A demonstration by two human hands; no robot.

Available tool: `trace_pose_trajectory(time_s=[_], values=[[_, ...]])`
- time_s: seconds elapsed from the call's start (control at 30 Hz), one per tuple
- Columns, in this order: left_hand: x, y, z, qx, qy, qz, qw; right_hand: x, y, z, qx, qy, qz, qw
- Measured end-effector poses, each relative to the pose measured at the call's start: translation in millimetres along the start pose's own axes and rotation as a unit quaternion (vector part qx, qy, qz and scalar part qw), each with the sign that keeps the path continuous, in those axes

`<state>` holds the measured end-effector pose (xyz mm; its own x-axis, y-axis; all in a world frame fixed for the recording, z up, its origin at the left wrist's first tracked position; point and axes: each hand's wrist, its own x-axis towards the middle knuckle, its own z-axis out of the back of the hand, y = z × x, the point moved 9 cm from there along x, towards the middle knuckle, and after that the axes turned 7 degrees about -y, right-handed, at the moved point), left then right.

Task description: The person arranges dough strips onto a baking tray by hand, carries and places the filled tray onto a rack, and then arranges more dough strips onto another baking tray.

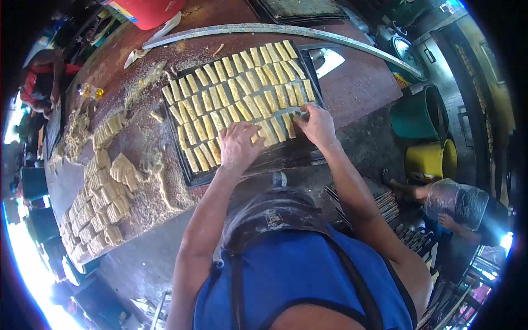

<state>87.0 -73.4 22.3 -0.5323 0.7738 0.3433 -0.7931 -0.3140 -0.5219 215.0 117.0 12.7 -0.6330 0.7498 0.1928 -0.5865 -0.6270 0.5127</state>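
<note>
A dark baking tray [175, 149] on the table holds rows of pale yellow dough sticks [253, 106]. My left hand [237, 144] lies over the near row with its fingers spread, touching sticks there and partly covering them. At the tray's right side is my right hand [319, 127], thumb and forefinger apart, close to the end stick [289, 126] of the near row. Nothing is visibly held in either hand. Some fingertips are hard to make out.
Stacked bundles of cut dough strips [93, 206] and loose crumbs lie on the left. A long metal bar [242, 28] and red bucket [148, 12] are beyond the tray. Green [410, 116] and yellow buckets [426, 160] stand right. Other people are at both sides.
</note>
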Motion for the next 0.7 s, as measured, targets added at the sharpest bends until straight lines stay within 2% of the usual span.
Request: trace_pose_trajectory(time_s=[0.1, 0.23, 0.3, 0.33, 0.4, 0.53, 0.63, 0.7], values=[[7, 9, -5, 0.024, 0.023, -0.012, 0.999, 0, -7, -5, 0.009, 0.029, -0.015, 0.999], [11, 12, -5, 0.001, 0.046, -0.033, 0.998, -2, 18, 11, -0.052, -0.033, -0.027, 0.998], [14, 9, -3, 0.003, 0.047, -0.042, 0.998, -5, 58, -12, 0.046, 0.036, 0.077, 0.995], [15, 8, -4, 0.016, 0.057, -0.048, 0.997, -4, 71, -17, 0.037, 0.034, 0.076, 0.996], [15, 11, -7, 0.011, 0.065, -0.049, 0.997, -13, 100, -45, -0.037, 0.135, 0.123, 0.982], [17, 15, -12, 0.020, 0.082, -0.038, 0.996, -9, 96, -60, -0.085, 0.149, 0.121, 0.978], [15, 13, -10, 0.022, 0.088, -0.022, 0.996, -4, 94, -55, -0.044, 0.115, 0.120, 0.985], [18, 14, -8, 0.028, 0.084, -0.005, 0.996, -3, 100, -52, 0.002, 0.158, 0.150, 0.976]])
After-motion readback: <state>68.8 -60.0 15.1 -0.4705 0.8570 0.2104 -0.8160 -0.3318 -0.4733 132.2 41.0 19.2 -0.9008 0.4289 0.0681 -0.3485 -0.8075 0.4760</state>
